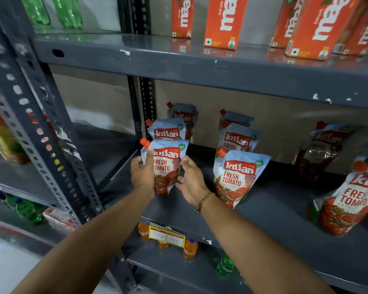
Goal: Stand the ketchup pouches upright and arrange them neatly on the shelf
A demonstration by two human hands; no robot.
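Head view of a grey metal shelf (263, 209) stocked with ketchup pouches. The left hand (141, 172) grips the front pouch (167, 166) of the left-hand column, fingers closed on its left edge and thumb lying up its face toward the orange cap (145, 142). The right hand (190, 180) meets the pouch's right edge with thumb and fingers spread apart; a beaded bracelet (203, 201) circles its wrist. The held pouch stands upright near the shelf's left end, toward the front edge; two more pouches (170, 130) stand behind it. A second column (238, 175) of three upright pouches stands just to the right. Toward the right end, further pouches (344, 200) lean. Orange juice cartons (225, 22) occupy the shelf above; a yellow price tag (167, 236) hangs on the front edge.
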